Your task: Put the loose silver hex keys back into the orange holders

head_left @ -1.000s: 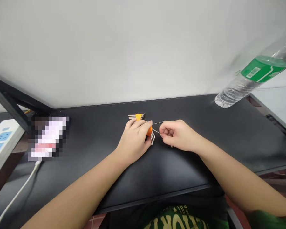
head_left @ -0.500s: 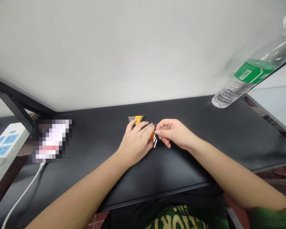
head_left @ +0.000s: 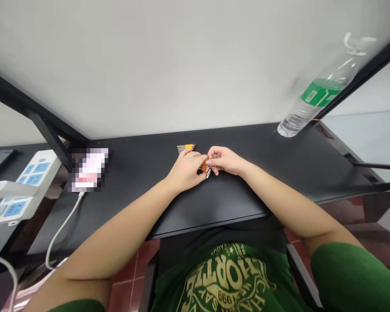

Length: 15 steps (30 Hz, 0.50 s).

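Observation:
My left hand (head_left: 188, 170) is closed around an orange hex key holder (head_left: 204, 166), its fingers over the top and thumb below. Several silver hex keys (head_left: 208, 172) stick out of the holder's near right side. My right hand (head_left: 225, 160) meets it from the right, with thumb and fingertips pinched at the holder's edge. A thin hex key seems to be in that pinch, mostly hidden by the fingers. Just beyond my left fingertips, a second hex key set (head_left: 189, 147) in a yellow-orange holder lies on the black desk (head_left: 143, 160).
On the left lie a phone (head_left: 90, 170), blurred out, with a white cable (head_left: 63, 227), and a white power strip (head_left: 35, 186). A clear bottle with a green label (head_left: 320, 92) stands at the back right, by the wall (head_left: 188, 65). Black frame bars (head_left: 48, 134) border the desk.
The camera view has shifted and pulled back, showing more of the shirt and power strip. My right hand has come closer against the holder; the thin key between the hands no longer shows clearly.

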{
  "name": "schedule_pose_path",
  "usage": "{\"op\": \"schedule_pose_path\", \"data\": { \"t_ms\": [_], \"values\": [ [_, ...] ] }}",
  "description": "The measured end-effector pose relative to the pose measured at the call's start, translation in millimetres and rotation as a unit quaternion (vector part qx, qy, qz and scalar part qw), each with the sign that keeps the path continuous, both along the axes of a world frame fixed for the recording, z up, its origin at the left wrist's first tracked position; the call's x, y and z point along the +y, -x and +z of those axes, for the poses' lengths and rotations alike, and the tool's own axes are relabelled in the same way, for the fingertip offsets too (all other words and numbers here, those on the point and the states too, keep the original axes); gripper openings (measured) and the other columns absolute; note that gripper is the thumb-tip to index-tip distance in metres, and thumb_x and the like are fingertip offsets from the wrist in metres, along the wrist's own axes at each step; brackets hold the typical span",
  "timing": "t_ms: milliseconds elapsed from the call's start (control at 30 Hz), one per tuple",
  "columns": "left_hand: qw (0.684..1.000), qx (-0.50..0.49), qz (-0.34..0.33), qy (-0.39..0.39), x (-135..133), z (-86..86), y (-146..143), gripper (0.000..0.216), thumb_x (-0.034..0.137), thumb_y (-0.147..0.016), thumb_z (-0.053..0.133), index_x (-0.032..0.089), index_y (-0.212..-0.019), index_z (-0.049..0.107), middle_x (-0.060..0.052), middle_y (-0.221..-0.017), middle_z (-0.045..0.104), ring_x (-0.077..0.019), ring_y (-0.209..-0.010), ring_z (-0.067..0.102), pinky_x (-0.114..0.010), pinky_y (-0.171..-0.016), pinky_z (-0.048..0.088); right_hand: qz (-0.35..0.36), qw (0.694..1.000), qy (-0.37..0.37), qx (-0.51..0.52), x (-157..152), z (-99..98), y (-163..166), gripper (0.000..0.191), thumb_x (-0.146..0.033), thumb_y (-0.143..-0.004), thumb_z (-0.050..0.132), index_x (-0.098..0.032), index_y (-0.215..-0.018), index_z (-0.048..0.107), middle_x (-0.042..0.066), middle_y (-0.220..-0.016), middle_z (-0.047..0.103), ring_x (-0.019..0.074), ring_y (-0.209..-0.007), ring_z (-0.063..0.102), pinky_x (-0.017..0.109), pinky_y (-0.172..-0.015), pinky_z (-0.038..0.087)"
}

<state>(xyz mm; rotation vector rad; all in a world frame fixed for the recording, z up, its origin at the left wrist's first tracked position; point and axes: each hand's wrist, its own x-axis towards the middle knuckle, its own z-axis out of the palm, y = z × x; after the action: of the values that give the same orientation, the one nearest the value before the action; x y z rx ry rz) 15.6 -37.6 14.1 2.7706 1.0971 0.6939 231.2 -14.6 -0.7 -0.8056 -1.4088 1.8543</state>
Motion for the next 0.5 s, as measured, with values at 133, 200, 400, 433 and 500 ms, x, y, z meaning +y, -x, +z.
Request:
{"op": "schedule_pose_path", "data": {
  "t_ms": [133, 200, 400, 433, 500],
  "values": [
    [1.0, 0.008, -0.001, 0.028, 1, 1.0, -4, 0.033, 0.032, -0.086, 0.063, 0.022, -0.118, 0.067, -0.009, -0.11, 0.075, -0.0287, -0.112, 0.067, -0.047, -0.108, 0.044, -0.028, 0.995, -0.08, -0.046, -3, -6.0, 4, 0.042, -0.052, -0.08, 0.083, -0.022, -0.084, 0.053, -0.005, -0.057, 0.063, 0.0114, -0.043, 0.052, 0.023, -0.043, 0.044],
    [0.999, 0.016, 0.009, 0.03, 1, 0.9, -6, 0.036, 0.031, -0.087, 0.06, 0.02, -0.122, 0.065, -0.01, -0.111, 0.074, -0.0295, -0.111, 0.066, -0.046, -0.105, 0.046, -0.111, 0.976, -0.152, -0.113, -5, -4.8, 3, 0.04, -0.056, -0.087, 0.074, -0.022, -0.083, 0.053, -0.003, -0.062, 0.062, 0.0112, -0.047, 0.05, 0.025, -0.046, 0.044],
    [0.998, 0.031, 0.042, 0.028, -1, -1.4, -10, 0.05, 0.029, -0.086, 0.06, 0.017, -0.135, 0.059, -0.014, -0.123, 0.07, -0.0335, -0.122, 0.06, -0.048, -0.109, 0.039, -0.267, 0.741, -0.458, -0.413, 0, -5.9, -22, 0.022, -0.026, -0.094, 0.059, -0.016, -0.11, 0.07, 0.015, -0.12, 0.062, 0.0262, -0.104, 0.06, 0.041, -0.094, 0.049],
    [0.998, 0.029, 0.043, 0.031, -1, -2.0, -10, 0.05, 0.029, -0.087, 0.059, 0.017, -0.136, 0.059, -0.015, -0.125, 0.069, -0.0341, -0.123, 0.059, -0.049, -0.11, 0.037, -0.248, 0.718, -0.478, -0.44, 3, -8.9, -26, 0.026, -0.023, -0.093, 0.059, -0.015, -0.115, 0.07, 0.016, -0.125, 0.06, 0.0286, -0.112, 0.057, 0.043, -0.099, 0.047],
    [0.998, 0.022, 0.06, 0.03, -1, -3.0, -10, 0.051, 0.029, -0.086, 0.06, 0.018, -0.136, 0.059, -0.015, -0.127, 0.068, -0.0356, -0.126, 0.056, -0.051, -0.111, 0.035, -0.188, 0.696, -0.493, -0.487, 6, -14.9, -32, 0.027, -0.022, -0.092, 0.061, -0.015, -0.116, 0.072, 0.016, -0.127, 0.059, 0.0306, -0.114, 0.055, 0.046, -0.1, 0.046]
  ]
}}
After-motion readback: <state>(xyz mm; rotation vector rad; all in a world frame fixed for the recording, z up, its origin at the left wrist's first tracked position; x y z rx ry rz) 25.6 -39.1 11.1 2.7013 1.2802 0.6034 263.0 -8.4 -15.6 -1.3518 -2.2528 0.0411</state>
